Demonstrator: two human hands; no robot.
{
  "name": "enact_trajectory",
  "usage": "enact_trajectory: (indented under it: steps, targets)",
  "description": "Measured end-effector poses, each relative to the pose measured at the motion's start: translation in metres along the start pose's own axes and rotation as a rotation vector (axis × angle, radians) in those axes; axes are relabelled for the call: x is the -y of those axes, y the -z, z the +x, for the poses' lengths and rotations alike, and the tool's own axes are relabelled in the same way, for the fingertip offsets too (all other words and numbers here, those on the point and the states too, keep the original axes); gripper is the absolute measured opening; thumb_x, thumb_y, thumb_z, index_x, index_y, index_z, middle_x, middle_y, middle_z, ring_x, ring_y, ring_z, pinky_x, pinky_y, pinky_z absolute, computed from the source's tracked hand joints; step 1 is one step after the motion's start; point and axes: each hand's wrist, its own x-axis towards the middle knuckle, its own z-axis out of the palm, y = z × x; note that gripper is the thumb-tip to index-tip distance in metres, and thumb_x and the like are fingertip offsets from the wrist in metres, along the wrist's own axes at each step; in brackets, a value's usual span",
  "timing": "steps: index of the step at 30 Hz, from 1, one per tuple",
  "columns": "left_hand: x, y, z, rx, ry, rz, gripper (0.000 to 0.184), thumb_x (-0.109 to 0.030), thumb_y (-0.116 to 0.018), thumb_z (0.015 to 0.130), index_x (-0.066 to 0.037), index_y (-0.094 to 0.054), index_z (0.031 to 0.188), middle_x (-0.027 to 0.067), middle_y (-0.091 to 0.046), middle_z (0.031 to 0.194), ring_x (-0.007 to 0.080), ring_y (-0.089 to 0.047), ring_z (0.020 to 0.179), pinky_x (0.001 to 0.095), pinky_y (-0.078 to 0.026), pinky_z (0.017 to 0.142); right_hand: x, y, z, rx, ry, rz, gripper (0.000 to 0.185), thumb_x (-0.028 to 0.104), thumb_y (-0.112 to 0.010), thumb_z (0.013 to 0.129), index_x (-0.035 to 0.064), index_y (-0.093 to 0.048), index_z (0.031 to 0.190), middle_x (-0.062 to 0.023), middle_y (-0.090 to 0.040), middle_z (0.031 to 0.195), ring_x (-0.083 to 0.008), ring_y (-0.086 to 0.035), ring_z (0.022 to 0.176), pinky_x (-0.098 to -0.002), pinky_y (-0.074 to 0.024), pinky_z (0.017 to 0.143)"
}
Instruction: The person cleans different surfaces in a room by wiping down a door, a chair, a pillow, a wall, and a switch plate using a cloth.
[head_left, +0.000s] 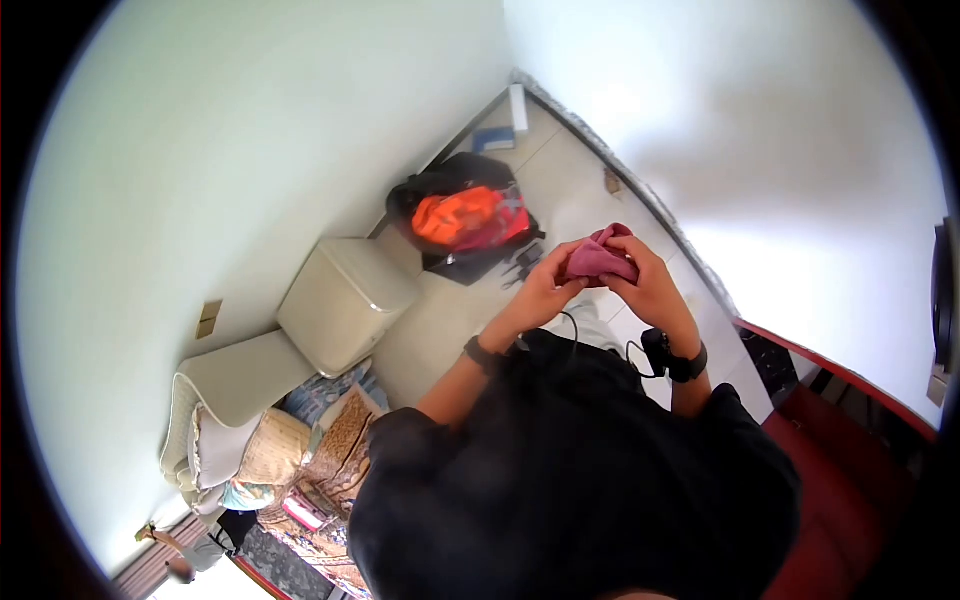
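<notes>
A bunched, folded pink-purple cloth point(600, 258) is held up in front of my body, above the tiled floor. My left hand point(552, 283) grips its left side, with the fingers wrapped round the edge. On the other side my right hand point(638, 275) is closed on the cloth, thumb below and fingers over the top. Both wrists carry dark bands, and a small black device with a cable sits at the right wrist.
Beyond my hands a black bag point(440, 185) holds orange and red items point(465, 218). A beige box-shaped seat point(345, 300) and a sofa with cushions point(275, 445) stand left. A blue box point(494, 139) lies near the corner. Red furniture point(835, 470) is at right.
</notes>
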Motion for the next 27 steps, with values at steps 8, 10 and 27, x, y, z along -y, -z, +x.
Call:
enact_trajectory:
  steps: [8,10,27]
  targets:
    - [-0.022,-0.006,0.096,-0.152,-0.057,0.338,0.056,0.008,-0.057,0.09,0.0,-0.033,0.14,0.0146,-0.061,0.118,0.0197,-0.061,0.11,0.0316,-0.049,0.095,-0.021,0.073,0.082,0.063,0.035,-0.031,0.043,0.005,-0.073,0.08,0.0005,-0.057,0.119,-0.0162,-0.066,0.108,-0.0281,-0.064,0.096,-0.0334,-0.0495,0.085]
    - [0.002,0.02,0.126,-0.1,-0.144,0.217,0.051,0.007,-0.058,0.09,0.0,-0.036,0.137,0.0147,-0.061,0.119,0.02,-0.061,0.11,0.0319,-0.049,0.096,-0.012,0.088,0.118,0.139,0.056,-0.096,0.043,0.006,-0.073,0.08,0.0002,-0.057,0.12,-0.0171,-0.066,0.108,-0.0292,-0.065,0.097,-0.0341,-0.0496,0.085]
    - [-0.178,0.156,0.337,-0.698,-0.404,0.215,0.049,0.005,-0.062,0.085,-0.002,-0.051,0.132,0.0109,-0.063,0.117,0.0183,-0.065,0.102,0.0292,-0.053,0.084,0.082,0.136,0.457,0.212,0.419,-0.047,0.038,0.008,-0.07,0.078,0.0011,-0.059,0.114,-0.0166,-0.063,0.104,-0.0315,-0.063,0.092,-0.0352,-0.0509,0.082]
